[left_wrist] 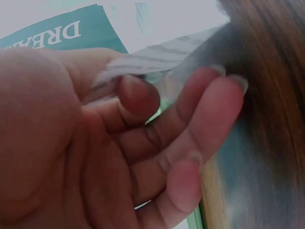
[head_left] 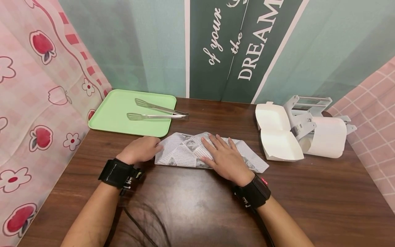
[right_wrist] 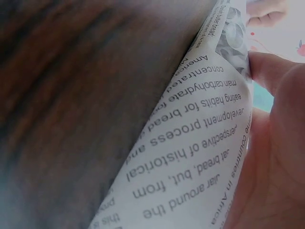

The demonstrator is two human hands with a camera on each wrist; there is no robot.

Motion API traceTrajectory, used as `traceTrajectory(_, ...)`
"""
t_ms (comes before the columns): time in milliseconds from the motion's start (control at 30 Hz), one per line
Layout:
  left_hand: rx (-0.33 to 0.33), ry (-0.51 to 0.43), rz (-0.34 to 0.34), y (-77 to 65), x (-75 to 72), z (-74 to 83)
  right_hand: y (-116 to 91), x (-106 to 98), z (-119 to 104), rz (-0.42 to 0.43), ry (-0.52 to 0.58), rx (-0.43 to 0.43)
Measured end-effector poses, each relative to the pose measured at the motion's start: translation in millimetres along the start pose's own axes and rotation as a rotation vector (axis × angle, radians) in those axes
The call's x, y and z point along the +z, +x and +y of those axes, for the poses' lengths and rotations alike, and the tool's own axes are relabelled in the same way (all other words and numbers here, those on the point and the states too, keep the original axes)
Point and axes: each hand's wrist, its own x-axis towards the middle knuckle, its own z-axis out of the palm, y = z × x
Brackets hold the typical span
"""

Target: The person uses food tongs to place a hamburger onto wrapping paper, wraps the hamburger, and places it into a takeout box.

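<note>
1. Curtain [head_left: 41, 139]: pink, printed with apples and flowers, at the far left.
2. Tray [head_left: 112, 109]: green, flat on the table [head_left: 191, 206], behind the left hand.
3. Tongs [head_left: 154, 116]: metal, lying on the tray, arms spread, joined end overhanging its right edge.
4. Left hand [head_left: 140, 150]: at the left end of the paper, its edge apparently pinched between thumb and forefinger; other fingers loosely bent, holding nothing. Best practice, in judgement: a light pinch right at the edge, drawn level, so the end neither tears nor skews.
5. Paper [head_left: 185, 157]: newsprint pattern, folded into a long band with slanting end edges, on the table between the hands, just in front of the tray. Whether anything lies inside cannot be told. Likely fault: layers sliding and the folds springing up.
6. Right hand [head_left: 226, 159]: palm down, fingers spread and nearly straight, resting on the paper right of its middle; gripping nothing. Best practice: even, gentle weight over the overlap, steady while the left end is worked.
7. Box [head_left: 280, 145]: white, lid raised, well apart from the hands.
8. Roll [head_left: 330, 135]: white, in a pale holder [head_left: 303, 127], beside the box at far right.
</note>
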Motion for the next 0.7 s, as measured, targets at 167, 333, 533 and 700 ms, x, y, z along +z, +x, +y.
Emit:
traceTrajectory(167,0.004,-0.055,-0.020,1.5,-0.3,1.8,-1,-1,-1,-0.008,-0.008,0.002)
traceTrajectory(333,0.030,-0.095,0.015,2.3,-1.8,4.4,-1,0,-1,-0.011,-0.028,-0.003)
traceTrajectory(533,0.031,-0.233,0.008,3.7,-2.3,10.0,-1,1,0,-0.006,-0.036,-0.004)
traceTrajectory(700,0.023,-0.382,0.013,3.8,-2.0,14.4,-1,1,0,-0.011,-0.029,-0.001)
